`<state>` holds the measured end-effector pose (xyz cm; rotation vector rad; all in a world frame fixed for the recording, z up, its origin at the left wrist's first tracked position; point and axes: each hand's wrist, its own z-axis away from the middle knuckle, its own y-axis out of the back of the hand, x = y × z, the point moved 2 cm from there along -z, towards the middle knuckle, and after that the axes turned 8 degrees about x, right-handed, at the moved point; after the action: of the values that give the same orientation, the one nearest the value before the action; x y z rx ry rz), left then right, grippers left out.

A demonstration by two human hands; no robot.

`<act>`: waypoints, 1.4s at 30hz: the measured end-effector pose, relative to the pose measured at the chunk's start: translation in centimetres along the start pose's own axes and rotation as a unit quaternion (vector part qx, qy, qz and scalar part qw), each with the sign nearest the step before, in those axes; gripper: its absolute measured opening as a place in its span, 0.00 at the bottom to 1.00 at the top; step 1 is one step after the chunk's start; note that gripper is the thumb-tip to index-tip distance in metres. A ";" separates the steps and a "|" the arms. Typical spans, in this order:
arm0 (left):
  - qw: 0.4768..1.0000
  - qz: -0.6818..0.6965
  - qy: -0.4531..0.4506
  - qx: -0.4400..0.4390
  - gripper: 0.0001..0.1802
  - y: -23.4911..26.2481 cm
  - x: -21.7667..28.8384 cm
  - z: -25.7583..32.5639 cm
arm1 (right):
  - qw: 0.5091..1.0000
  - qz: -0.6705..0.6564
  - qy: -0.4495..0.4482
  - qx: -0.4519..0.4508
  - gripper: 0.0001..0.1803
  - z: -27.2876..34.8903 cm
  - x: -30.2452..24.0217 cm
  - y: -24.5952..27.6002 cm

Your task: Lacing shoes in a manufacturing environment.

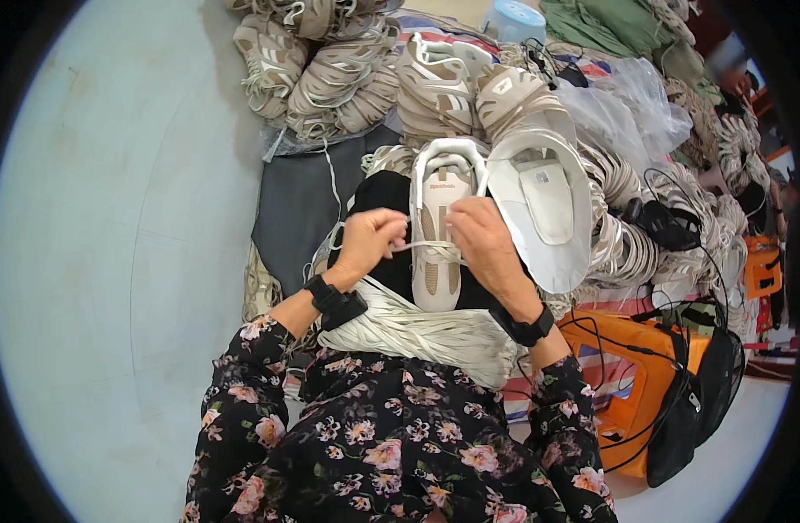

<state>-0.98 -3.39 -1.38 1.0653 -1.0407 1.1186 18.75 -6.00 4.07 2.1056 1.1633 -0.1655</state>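
Observation:
A beige and white sneaker (438,261) lies toe toward me on a black cloth (384,193) in my lap. My left hand (367,243) pinches a white lace (420,245) at the shoe's left side. On the right side, my right hand (484,237) grips the same lace across the eyelets. A thick bundle of white laces (417,331) lies over my lap just below the shoe. Both wrists wear black bands.
A second sneaker lies sole up (544,209) right of the one I hold. A pile of beige sneakers (365,74) sits ahead, with more laces and shoes (679,218) to the right. An orange bag (644,383) with black cables stands at lower right. Pale floor (129,261) spreads left.

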 end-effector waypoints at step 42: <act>0.838 -0.382 -0.369 -0.127 0.24 -0.9 1.8 -0.8 | 0.976 0.037 -0.053 -0.209 0.03 1.5 1.1 -4.2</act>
<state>0.25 -2.46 0.14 1.5387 -1.1271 -0.1192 16.40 -4.80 0.30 1.7427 0.9596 0.0034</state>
